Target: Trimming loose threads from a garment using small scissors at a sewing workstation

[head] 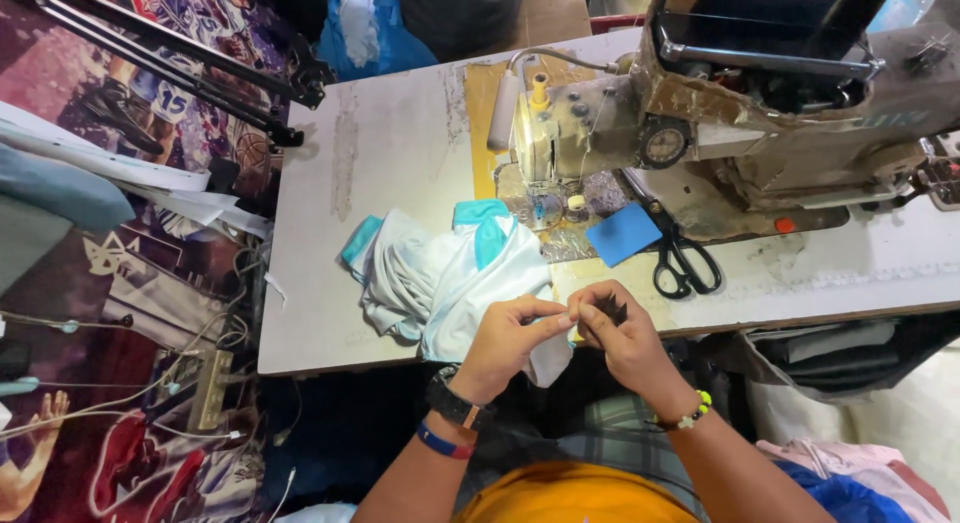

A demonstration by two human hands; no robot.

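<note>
Big white table [400, 163] fills the middle of the view, w/ a worn sewing machine [720, 123] sitting across its far right side. In front of the machine's needle end lies a heap of pale cloth [440, 278] w/ teal trim, bunched up and hanging a bit over the near edge. Black scissors [680, 258] lie on the machine bed, handles toward the person, blades pointing back-left. Just left of them, touching or nearly so, a small blue square patch [622, 233].

Now the hands, both up at the near edge, meeting just right of the cloth heap. Left hand [510, 338], watch and band on the wrist: thumb and forefinger pressed together, tips reaching right to meet the other hand; the rest of the fingers curled. Right hand [620, 338], bead bracelet on the wrist: fingers folded in, pinching a small dark bit [610, 309] that sticks up from the fingertips. Looks like thread or a scrap, too small to say which.

Key relation: the dark bit sits in the right hand's grip, directly right of the left fingertips, nearly touching them. Its long axis can't be told, too small. Right hand's got it; left is the one closing in, w/ the cloth just below-left of both.
</note>
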